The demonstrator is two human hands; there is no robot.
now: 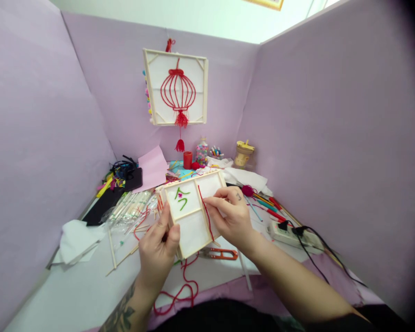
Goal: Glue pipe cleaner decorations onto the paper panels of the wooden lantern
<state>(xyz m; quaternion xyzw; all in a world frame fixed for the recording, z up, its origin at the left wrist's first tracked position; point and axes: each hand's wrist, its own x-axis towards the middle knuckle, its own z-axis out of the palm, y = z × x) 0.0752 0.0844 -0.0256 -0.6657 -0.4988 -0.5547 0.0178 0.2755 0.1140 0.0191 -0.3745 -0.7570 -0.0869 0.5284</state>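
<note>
My left hand (157, 246) grips the lower left edge of a wood-framed white panel (192, 233), held tilted above the table. Wooden strips divide its face, and a green character with a small pink spot marks the upper left section. Against the panel's middle strip lies a length of red yarn (206, 214). The thumb and forefinger of my right hand (230, 213) are pinched on this yarn near its upper half. Below the panel are orange-handled thread snips (221, 253), partly covered by it, and a loose red strand (190, 286).
A framed lantern picture (178, 87) hangs at the back. Wooden sticks in plastic (129, 205) and white paper (79, 240) lie left. To the right are a power strip (293, 237) with black cables, pens (271, 210) and a red yarn ball (248, 190). Purple walls enclose the table.
</note>
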